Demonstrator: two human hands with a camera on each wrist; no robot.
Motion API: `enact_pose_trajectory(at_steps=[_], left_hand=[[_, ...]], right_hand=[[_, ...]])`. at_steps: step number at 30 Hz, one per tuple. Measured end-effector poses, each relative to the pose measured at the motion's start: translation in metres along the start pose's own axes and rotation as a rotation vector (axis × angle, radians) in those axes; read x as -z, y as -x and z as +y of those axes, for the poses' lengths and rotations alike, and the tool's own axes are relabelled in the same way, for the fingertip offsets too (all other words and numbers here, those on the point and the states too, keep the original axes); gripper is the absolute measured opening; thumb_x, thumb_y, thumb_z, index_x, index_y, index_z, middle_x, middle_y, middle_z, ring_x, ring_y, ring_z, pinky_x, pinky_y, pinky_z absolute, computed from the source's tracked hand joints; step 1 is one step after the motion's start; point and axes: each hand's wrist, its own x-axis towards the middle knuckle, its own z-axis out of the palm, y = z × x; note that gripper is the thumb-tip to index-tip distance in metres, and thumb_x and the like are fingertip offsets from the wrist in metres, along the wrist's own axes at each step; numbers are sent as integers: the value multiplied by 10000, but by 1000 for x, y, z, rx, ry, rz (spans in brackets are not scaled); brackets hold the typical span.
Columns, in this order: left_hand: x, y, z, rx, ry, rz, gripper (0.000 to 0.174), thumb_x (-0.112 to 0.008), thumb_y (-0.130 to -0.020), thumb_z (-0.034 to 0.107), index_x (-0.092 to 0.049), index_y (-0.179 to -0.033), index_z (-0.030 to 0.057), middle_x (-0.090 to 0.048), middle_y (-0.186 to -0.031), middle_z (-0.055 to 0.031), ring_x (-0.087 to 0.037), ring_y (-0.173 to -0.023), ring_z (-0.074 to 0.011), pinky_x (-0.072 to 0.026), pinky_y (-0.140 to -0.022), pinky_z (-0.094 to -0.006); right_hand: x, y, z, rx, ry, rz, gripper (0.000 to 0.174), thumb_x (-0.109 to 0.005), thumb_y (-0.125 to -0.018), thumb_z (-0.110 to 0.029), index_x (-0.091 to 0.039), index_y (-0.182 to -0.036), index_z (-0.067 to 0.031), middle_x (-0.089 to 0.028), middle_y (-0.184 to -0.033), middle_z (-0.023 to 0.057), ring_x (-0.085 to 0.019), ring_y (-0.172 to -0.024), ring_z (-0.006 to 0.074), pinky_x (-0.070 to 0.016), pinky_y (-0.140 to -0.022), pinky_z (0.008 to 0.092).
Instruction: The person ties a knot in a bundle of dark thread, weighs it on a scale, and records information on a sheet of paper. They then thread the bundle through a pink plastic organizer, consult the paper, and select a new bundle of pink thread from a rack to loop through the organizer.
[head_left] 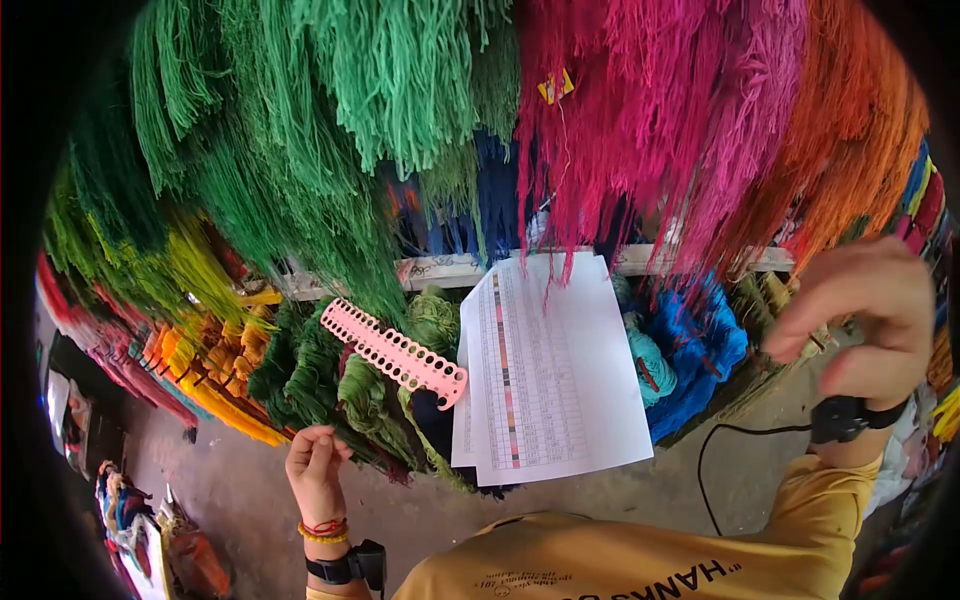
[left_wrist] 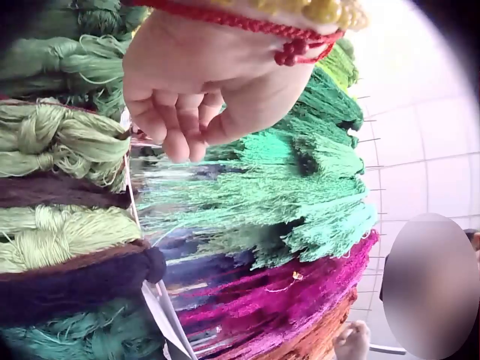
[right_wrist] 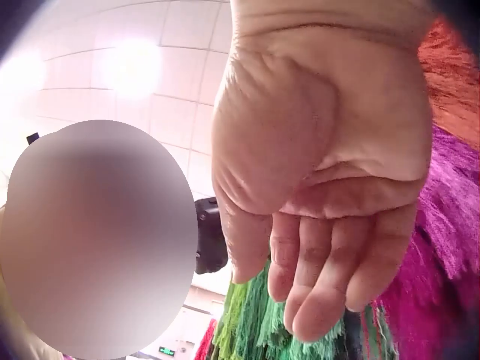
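In the head view, you have a white paper sheet printed with a table point(head_left: 590, 390) hiding part of the hanks behind it, while magenta yarn strands point(head_left: 650, 120) fall across its upper edge. A grey blurred oval point(right_wrist: 97, 240) covers much of the right wrist view's left side. Your right hand point(head_left: 865, 315) is smeared in the head view, but from the wrist you can see its fingers relaxed and lightly bent, the thumb apart from most of them. It is raised in front of the orange yarn strands point(head_left: 840, 110), to the right of the bright blue yarn hank point(head_left: 700, 330).

Your left hand point(head_left: 315, 465) has its fingers loosely curled, the thumb close to the fingertips. It sits just below the dark green yarn hanks point(head_left: 290, 370); you cannot tell whether it touches them. The pink plastic strip with two rows of holes point(head_left: 393, 349) lies up and to the right of this hand, apart from it, its lower end at the paper's left edge.

The table's print is too small to read, as is the yellow tag point(head_left: 556, 87). On your mustard-yellow shirt point(head_left: 560, 555) "HANKS" is legible; the smaller lines are not.
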Motion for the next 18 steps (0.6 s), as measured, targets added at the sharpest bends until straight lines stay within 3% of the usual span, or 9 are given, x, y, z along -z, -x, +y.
enact_pose_trajectory(at_steps=[4,9,10,11,12,15,16,17,18], left_hand=[[16,3,2,-12,-37,63,92,-512,-880,95,-565,-909,26,-562,-729,-24,-528,-649,-98,-436,-618,-212],[34,4,10,-49,-147,114,80,-521,-844,90,-553,-819,20,-539,-678,-40,-519,-611,-118,-406,-555,-219],[43,2,8,-10,-134,93,125,-551,-840,132,-542,-865,11,-563,-715,-58,-535,-635,-129,-424,-580,-229],[37,2,12,-23,-145,156,126,-523,-836,143,-536,-832,18,-535,-623,-50,-500,-541,-119,-366,-479,-224],[33,15,32,-20,-70,52,138,-546,-859,143,-593,-932,36,-575,-693,-30,-504,-598,-97,-379,-544,-193],[46,9,21,-33,-31,130,125,-553,-860,163,-601,-915,62,-575,-676,-8,-465,-519,-63,-336,-461,-172],[49,10,21,-40,-24,148,121,-556,-859,164,-602,-909,64,-575,-672,-5,-461,-509,-60,-331,-450,-171],[53,12,23,-28,-35,150,115,-558,-858,161,-603,-905,65,-576,-670,-3,-461,-501,-59,-331,-443,-171],[58,12,24,-16,-46,150,110,-561,-856,158,-603,-901,66,-576,-668,-1,-461,-494,-58,-331,-435,-170]], right_hand=[[23,-22,-23,126,182,226,219,-611,-807,-145,-590,-955,15,-641,-770,90,-625,-646,138,-475,-558,215],[64,-71,-57,259,413,762,150,-546,-856,-133,-583,-921,-3,-632,-715,64,-608,-582,113,-448,-500,180],[74,-81,-67,299,429,874,142,-533,-865,-131,-582,-915,-7,-630,-704,59,-604,-569,107,-443,-489,173],[84,-90,-79,336,434,975,136,-521,-875,-128,-581,-908,-10,-628,-693,54,-600,-556,102,-438,-477,166],[94,-99,-91,371,429,1060,134,-508,-885,-126,-579,-901,-14,-626,-682,49,-597,-544,97,-432,-466,159],[141,-127,-117,377,310,1217,146,-524,-868,-149,-565,-905,-14,-616,-710,51,-574,-564,96,-438,-503,195],[158,-137,-114,465,291,1243,180,-541,-861,-180,-560,-922,-12,-620,-745,69,-585,-585,114,-438,-507,188],[201,-145,-100,512,391,1190,236,-608,-822,-231,-617,-930,-21,-645,-874,64,-613,-753,116,-468,-649,220],[217,-157,-96,509,353,1200,225,-598,-832,-232,-614,-948,-39,-630,-858,22,-574,-773,74,-448,-673,212]])
